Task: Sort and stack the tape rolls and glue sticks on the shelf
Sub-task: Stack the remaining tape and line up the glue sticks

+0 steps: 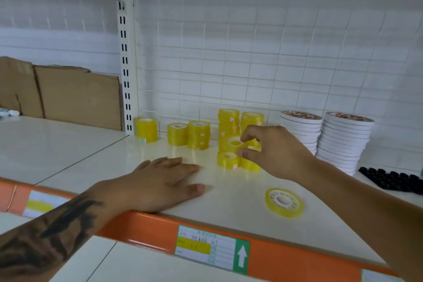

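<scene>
Orange shelf edge (286, 256) with its price label (211, 248) runs across the bottom of view; the left forearm crosses it. Left hand (160, 181) lies flat on the shelf (229, 201), fingers straight, palm down, holding nothing.

Right hand (272, 151) reaches into the cluster of small yellow tape rolls (229, 144). Thumb and fingertips pinch one small yellow roll (234, 143), held above a low front roll (227, 160) that sits on the shelf. Cannot tell whether the held roll already touches anything beneath it.

Behind the hand: two taller yellow stacks (229, 119). To the left, a pair of shorter stacks (188, 134), and a single wider roll (146, 129) near the upright. One flat, wide yellow roll (283, 202) lies alone near the front, apart from all groups. Two white tape stacks (343, 142) stand at right; black pieces (393, 181) beyond them, too small to identify. No glue sticks recognisable.

Step in hand, judged: stacking small yellow rolls, one being placed or lifted. Next move calls for centring the roll over a column before release; the narrow stacks look easy to topple. The lone flat roll remains to be sorted.
</scene>
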`<state>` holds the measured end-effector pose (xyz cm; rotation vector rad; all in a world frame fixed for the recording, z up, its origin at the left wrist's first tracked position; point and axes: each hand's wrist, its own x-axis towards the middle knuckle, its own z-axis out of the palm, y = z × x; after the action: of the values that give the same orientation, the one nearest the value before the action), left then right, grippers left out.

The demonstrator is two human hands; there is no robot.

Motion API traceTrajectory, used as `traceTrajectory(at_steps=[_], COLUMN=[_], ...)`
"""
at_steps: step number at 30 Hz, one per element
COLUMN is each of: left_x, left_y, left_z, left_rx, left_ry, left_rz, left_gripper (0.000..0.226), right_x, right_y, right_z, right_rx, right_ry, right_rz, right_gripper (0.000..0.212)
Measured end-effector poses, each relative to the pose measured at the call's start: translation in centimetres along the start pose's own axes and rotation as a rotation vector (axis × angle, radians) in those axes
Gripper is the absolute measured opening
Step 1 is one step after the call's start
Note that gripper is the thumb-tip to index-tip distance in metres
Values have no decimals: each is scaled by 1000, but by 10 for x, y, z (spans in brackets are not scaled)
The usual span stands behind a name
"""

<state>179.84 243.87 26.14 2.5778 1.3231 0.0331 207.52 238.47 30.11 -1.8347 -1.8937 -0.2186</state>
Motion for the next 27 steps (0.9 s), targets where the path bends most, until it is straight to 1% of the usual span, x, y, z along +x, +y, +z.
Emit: traceTrajectory(at_steps=[1,2,5,7,11,15,22,24,27], left_x=[1,2,4,4,4,2,1,0,0], left_y=[-2,-2,-3,-2,-3,-3,-1,1,1], left_z=[1,2,2,3,3,1,0,0,-1], left_rx=[-3,0,3,-2,-12,-16,-32,-34,-31], left_ry=[4,10,23,22,17,4,-1,-5,-3], left_rz=[4,5,5,-1,4,3,-3,-3,-4], left_gripper=[96,92,89,88,85,88,94,94,92], right_x=[6,11,19,19,15,16,13,12,11], right_y=[-1,-4,-7,-8,-8,-7,-7,-9,-13], right_z=[5,9,19,22,29,32,32,34,37], right_rx=[-75,-143,-250,-283,-272,-256,-167,-152,-196], right_ry=[-17,-36,-32,-27,-26,-28,-43,-58,-91], right_rz=[-11,-23,-37,-28,13,13,3,9,2], right_gripper=[47,48,37,36,36,35,23,28,33])
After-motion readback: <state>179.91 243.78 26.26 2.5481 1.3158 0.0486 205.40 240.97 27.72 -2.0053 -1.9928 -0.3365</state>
